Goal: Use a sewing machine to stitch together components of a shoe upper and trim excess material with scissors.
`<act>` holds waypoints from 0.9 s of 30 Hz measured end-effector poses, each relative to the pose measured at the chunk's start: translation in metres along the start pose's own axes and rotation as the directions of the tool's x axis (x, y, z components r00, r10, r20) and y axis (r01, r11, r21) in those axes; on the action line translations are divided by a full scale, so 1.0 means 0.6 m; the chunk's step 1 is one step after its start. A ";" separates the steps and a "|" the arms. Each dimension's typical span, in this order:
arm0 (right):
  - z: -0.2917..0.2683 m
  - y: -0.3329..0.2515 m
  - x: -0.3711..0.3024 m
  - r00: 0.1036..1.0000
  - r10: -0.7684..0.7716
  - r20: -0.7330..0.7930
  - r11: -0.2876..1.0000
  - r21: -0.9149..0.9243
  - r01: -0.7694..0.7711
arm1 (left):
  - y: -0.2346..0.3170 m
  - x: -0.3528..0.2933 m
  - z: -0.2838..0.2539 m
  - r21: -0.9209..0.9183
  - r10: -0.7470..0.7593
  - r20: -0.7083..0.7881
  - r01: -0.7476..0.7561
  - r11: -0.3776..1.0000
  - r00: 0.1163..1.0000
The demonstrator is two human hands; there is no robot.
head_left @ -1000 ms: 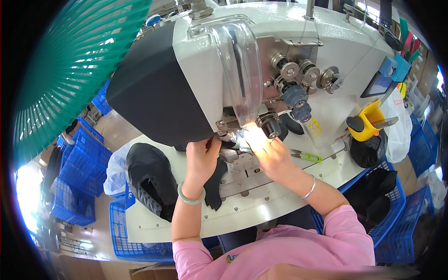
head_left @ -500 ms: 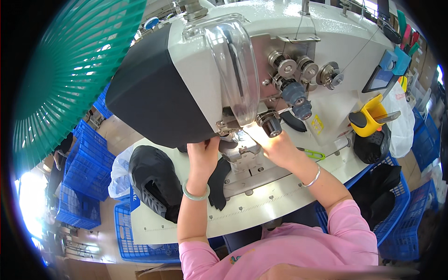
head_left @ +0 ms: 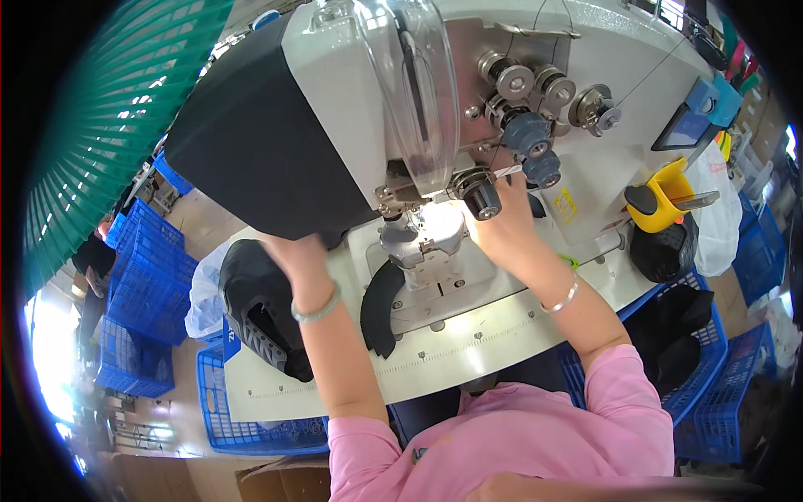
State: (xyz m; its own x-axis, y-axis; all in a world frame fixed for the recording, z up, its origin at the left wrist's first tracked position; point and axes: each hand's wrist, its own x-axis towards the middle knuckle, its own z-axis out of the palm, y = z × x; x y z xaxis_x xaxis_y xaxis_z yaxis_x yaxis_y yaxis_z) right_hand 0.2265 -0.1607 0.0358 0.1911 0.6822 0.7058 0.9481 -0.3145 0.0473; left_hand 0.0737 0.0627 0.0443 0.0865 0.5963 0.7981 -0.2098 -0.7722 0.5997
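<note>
Under the sewing machine head [head_left: 351,109], your right hand [head_left: 502,222] reaches up beside the black knob [head_left: 483,201], close to the lit needle area [head_left: 435,226]; whether its fingers pinch anything you cannot tell, since glare and the knob cover the fingertips. Your left hand [head_left: 297,255] goes in under the machine's dark end cover [head_left: 251,151], and its fingers are hidden there, so its grasp cannot be told either. A curved black fabric piece [head_left: 381,305] lies on the white machine table [head_left: 468,335] between your two forearms, just below the presser foot, its lower end near the table's front edge. Left of your left wrist a black cap [head_left: 251,309] sits at the table's left edge, partly overhanging a blue crate [head_left: 242,418]. The table's front strip between your arms gives open room. To your right, a yellow tool [head_left: 661,197] and a dark bundle [head_left: 665,251] crowd the far edge, well apart from your hand. A green fan guard [head_left: 109,117] fills the upper left, cut off by the rim.
</note>
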 end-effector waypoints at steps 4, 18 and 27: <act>-0.069 -0.029 -0.026 0.983 -0.132 -0.125 0.938 0.305 0.165 | 0.189 -0.008 -0.072 0.557 0.008 0.064 -0.042 0.830 0.998; -0.040 -0.045 -0.074 0.742 -0.376 0.555 -0.069 0.781 -0.620 | 0.215 -0.145 -0.057 0.116 -0.484 0.725 0.606 0.787 0.491; -0.032 -0.050 -0.111 0.834 -0.200 0.515 -0.284 0.784 -0.552 | 0.200 -0.167 -0.041 -0.117 -0.413 0.821 0.823 0.555 0.395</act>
State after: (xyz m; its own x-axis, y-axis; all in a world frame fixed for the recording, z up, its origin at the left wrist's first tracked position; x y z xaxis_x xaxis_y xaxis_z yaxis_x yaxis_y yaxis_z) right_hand 0.1802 -0.2093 0.0009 0.1006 0.9714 0.2152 -0.1755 0.2302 -0.9572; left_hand 0.0159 -0.0844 0.0349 0.9200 0.3744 0.1157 -0.1595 0.0879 0.9833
